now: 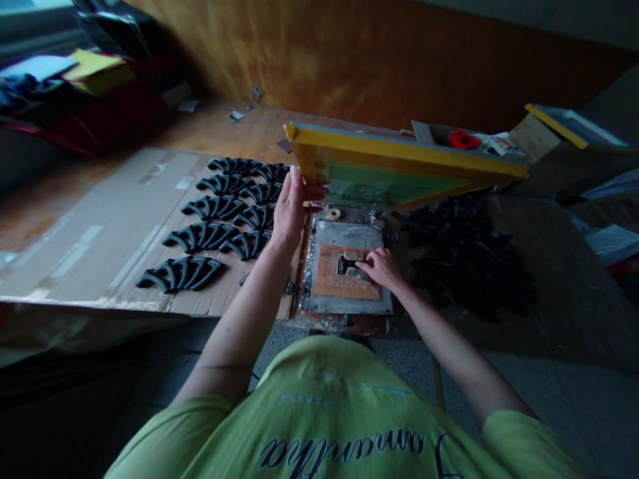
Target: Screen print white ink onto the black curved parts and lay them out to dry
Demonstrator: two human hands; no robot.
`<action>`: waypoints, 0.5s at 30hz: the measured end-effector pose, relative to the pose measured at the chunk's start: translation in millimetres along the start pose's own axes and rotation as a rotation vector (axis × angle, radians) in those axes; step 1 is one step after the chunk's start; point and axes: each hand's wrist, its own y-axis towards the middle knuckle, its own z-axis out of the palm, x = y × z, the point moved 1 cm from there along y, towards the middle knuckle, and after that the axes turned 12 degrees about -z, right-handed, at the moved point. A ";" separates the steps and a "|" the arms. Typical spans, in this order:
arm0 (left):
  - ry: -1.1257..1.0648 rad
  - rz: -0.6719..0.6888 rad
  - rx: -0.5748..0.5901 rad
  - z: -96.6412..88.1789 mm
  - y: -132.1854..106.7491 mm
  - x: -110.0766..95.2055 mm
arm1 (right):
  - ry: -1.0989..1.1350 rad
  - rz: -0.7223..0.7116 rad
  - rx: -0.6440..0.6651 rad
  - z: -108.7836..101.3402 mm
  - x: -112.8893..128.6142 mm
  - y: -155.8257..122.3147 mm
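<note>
My left hand (290, 211) grips the near left corner of a yellow-framed printing screen (399, 163), which is tilted up above the work plate. My right hand (380, 267) rests on a small black piece (344, 265) lying on the orange pad (335, 278) of the grey metal plate (349, 303) below the screen. Its fingers are curled over the piece, pressing or pinching it.
Rows of curved black pieces (219, 223) lie spread on a cardboard sheet (100, 239) to the left. A dark heap of more black pieces (459, 253) sits to the right. A roll of tape (334, 213) lies at the plate's far edge. Clutter and a red object (463, 140) lie behind.
</note>
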 end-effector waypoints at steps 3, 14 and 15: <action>-0.029 -0.130 -0.023 0.3 -21.8 24.6 | -0.115 -0.017 0.080 11.5 31.8 -1.3; -0.068 -0.790 -0.034 -56.7 -116.7 134.0 | 0.239 -0.301 0.008 -1.8 75.8 -13.2; -0.007 -0.766 -0.108 -77.2 -112.1 134.9 | 0.240 -0.203 -0.018 -6.0 49.5 -12.7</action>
